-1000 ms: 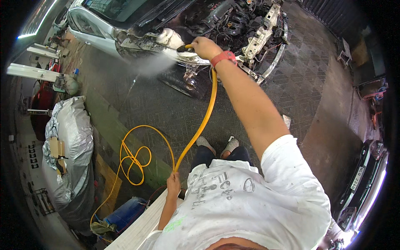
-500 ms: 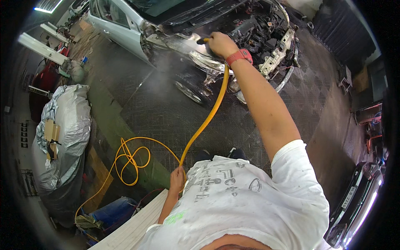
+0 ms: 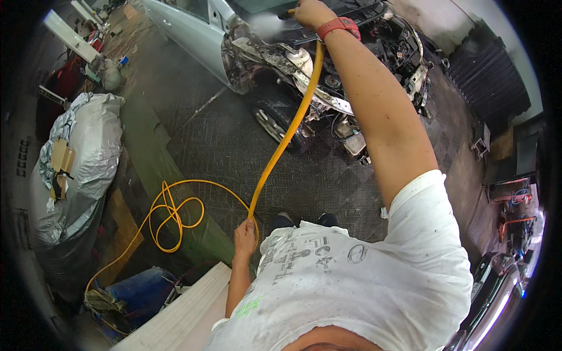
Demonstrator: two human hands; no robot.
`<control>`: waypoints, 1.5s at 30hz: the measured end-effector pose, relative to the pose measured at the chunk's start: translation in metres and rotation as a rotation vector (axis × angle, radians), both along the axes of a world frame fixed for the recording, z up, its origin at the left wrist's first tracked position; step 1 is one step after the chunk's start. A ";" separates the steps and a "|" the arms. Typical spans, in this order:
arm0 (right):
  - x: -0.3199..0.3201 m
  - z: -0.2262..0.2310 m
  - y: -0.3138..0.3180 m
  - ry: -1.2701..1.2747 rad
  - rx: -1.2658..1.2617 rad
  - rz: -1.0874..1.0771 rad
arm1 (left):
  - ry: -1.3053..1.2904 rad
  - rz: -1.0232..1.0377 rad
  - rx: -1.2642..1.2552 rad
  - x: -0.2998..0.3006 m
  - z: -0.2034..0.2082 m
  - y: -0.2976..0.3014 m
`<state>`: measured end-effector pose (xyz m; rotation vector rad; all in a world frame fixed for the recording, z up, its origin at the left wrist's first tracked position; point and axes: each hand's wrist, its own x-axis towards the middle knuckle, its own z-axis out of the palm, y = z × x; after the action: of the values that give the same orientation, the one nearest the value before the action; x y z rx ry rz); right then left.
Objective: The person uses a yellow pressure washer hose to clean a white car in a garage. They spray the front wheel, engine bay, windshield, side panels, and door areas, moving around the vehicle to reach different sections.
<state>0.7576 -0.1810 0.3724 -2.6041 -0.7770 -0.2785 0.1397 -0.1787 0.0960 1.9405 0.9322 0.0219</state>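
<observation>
A yellow hose rises from my left side up to my right hand. My right hand, with a red watch on its wrist, is closed around the hose's nozzle end, high over the car's opened front. White spray leaves the nozzle toward the left, near the windscreen base. Beside my waist my left hand is closed on the hose lower down. The car's front is stripped, with bare metal, a front wheel and engine parts exposed.
Loose hose loops lie on the floor at left. A car part or vehicle under a silver cover stands beyond them. White panels and a blue barrel-like object sit at lower left. Another car is at lower right.
My right hand has moved farther up and away, carrying the nozzle from the fender to near the windscreen base. The spray has shifted with it. My left hand keeps its grip on the hose.
</observation>
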 end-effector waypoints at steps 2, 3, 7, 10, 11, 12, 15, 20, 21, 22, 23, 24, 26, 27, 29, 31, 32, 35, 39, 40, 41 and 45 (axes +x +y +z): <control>0.038 -0.018 0.000 -0.011 -0.177 0.024 | -0.001 -0.029 -0.010 0.003 -0.003 0.005; 0.006 -0.014 0.007 0.095 -0.100 -0.014 | 0.027 -0.006 -0.014 -0.006 -0.002 0.007; -0.013 -0.012 -0.009 -0.031 -0.327 0.020 | -0.003 -0.038 -0.004 -0.012 -0.012 0.014; -0.001 -0.019 -0.025 -0.037 -0.444 0.076 | -0.034 -0.052 -0.031 -0.011 -0.017 0.014; 0.023 -0.031 -0.029 -0.064 -0.461 0.068 | -0.048 -0.058 -0.024 -0.007 -0.017 0.015; 0.028 -0.036 -0.030 -0.039 -0.409 0.039 | -0.054 -0.062 -0.021 -0.004 -0.014 0.016; 0.038 -0.055 -0.042 0.015 -0.290 -0.057 | -0.042 -0.078 -0.026 -0.002 -0.017 0.018; 0.029 -0.075 -0.111 -0.040 -0.723 0.023 | -0.031 -0.137 -0.017 -0.003 -0.022 0.024; 0.027 -0.080 -0.124 -0.024 -0.716 -0.006 | -0.005 -0.161 -0.026 -0.002 -0.021 0.024; 0.025 -0.084 -0.135 -0.009 -0.709 -0.035 | 0.020 -0.184 -0.036 0.000 -0.020 0.026; 0.026 -0.086 -0.142 -0.075 -0.792 0.050 | 0.046 -0.206 -0.046 0.000 -0.019 0.026; 0.020 -0.079 -0.147 0.018 -0.682 -0.006 | 0.028 -0.211 -0.050 0.003 -0.018 0.026; -0.001 -0.058 -0.143 0.197 -0.454 -0.105 | -0.001 -0.208 -0.053 0.003 -0.016 0.023; 0.012 -0.067 -0.155 0.168 -0.475 -0.090 | -0.002 -0.217 -0.056 0.007 -0.016 0.024; 0.022 -0.082 -0.165 0.117 -0.589 -0.041 | 0.005 -0.209 -0.062 0.008 -0.020 0.027; 0.021 -0.092 -0.173 0.058 -0.725 -0.062 | 0.023 -0.233 -0.065 0.006 -0.021 0.029; 0.021 -0.097 -0.183 0.050 -0.791 -0.043 | 0.032 -0.245 -0.066 0.006 -0.022 0.029; 0.040 -0.112 -0.260 0.067 -0.882 -0.125 | 0.023 -0.307 -0.112 0.020 -0.017 0.021; 0.014 -0.103 -0.295 0.107 -0.691 -0.358 | 0.090 -0.353 -0.083 0.030 -0.005 0.013; 0.017 -0.107 -0.306 0.115 -0.681 -0.369 | 0.098 -0.369 -0.104 0.034 -0.001 0.011; 0.020 -0.112 -0.316 0.122 -0.672 -0.381 | 0.105 -0.387 -0.124 0.037 0.000 0.010; -0.022 -0.090 -0.282 0.196 -0.643 -0.198 | 0.052 -0.326 -0.162 0.022 -0.032 0.011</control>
<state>0.7358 -0.4632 0.2821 -3.2499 -0.6092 0.2123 0.1617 -0.1676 0.0640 1.9251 0.6206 -0.2857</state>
